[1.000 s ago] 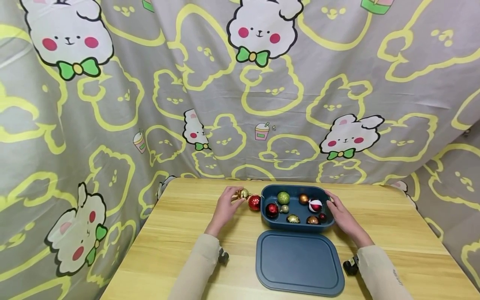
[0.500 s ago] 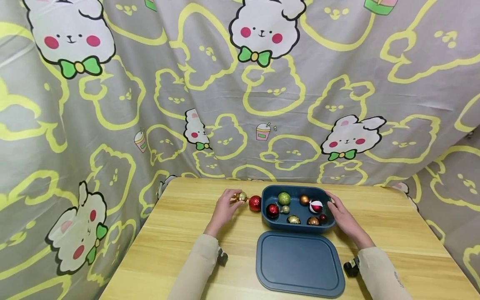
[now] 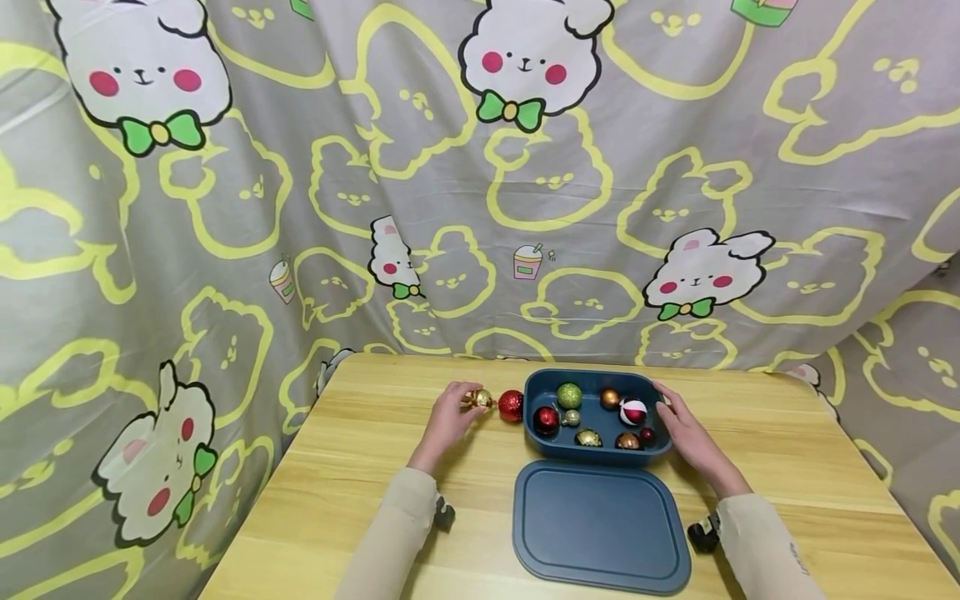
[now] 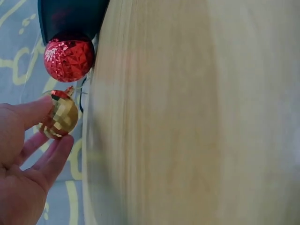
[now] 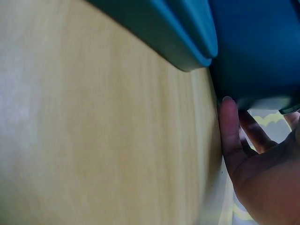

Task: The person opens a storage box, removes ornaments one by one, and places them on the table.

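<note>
My left hand (image 3: 447, 414) pinches a shiny gold bauble (image 4: 64, 115) between thumb and fingertips, left of the box. A faceted red bauble (image 4: 69, 60) sits between it and the box's left end, its cap hidden. The dark blue box (image 3: 600, 455) stands uncovered with several baubles inside, among them a green glitter one (image 3: 569, 395), a dark red one (image 3: 546, 420) and a red-and-white one (image 3: 633, 410). My right hand (image 3: 686, 429) rests against the box's right end, thumb and fingers extended along its wall; the right wrist view shows the thumb (image 5: 229, 119) at the wall.
The blue lid (image 3: 602, 527) lies flat on the wooden table (image 3: 337, 492), just in front of the box. A patterned curtain (image 3: 450, 183) hangs behind the table's far edge and along both sides.
My left hand has drawn the gold bauble slightly left and toward me, away from the red bauble. The right hand, box and lid have stayed in place.
</note>
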`<state>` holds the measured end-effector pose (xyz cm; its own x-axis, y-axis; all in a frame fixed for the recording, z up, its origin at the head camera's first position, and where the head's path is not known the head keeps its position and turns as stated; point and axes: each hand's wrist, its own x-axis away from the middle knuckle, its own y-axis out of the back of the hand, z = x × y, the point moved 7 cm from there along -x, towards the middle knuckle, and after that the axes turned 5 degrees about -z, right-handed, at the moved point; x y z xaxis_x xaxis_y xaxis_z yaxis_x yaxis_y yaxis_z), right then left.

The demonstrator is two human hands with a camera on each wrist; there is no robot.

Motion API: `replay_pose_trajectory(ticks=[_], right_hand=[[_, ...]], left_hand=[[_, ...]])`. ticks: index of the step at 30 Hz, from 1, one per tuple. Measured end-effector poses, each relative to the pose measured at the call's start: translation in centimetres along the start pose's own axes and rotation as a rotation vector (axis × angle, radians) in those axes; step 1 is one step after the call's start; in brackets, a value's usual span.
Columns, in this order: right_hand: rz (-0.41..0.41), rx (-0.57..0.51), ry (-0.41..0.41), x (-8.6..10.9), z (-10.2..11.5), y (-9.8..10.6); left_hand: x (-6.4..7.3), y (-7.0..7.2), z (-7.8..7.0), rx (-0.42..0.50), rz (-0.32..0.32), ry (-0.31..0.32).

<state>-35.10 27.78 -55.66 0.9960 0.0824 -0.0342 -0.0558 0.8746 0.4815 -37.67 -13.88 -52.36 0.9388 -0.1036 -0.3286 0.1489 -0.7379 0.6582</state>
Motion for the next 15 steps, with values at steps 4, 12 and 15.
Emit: replay_pose_trajectory(ticks=[4,12,15], right_hand=[[-0.001,-0.001,0.005,-0.02,0.08,-0.01],[-0.002,0.003,-0.003,0.03,0.13,-0.02],[-0.002,0.003,-0.003,0.07,0.14,0.04]], left_hand=[[0.05,-0.25,0.13,-0.009,0.045,0.007],[0.05,-0.92,0.51,-0.015,0.090,0.028],[0.05,-0.99,0.47,-0.019,0.092,0.031]])
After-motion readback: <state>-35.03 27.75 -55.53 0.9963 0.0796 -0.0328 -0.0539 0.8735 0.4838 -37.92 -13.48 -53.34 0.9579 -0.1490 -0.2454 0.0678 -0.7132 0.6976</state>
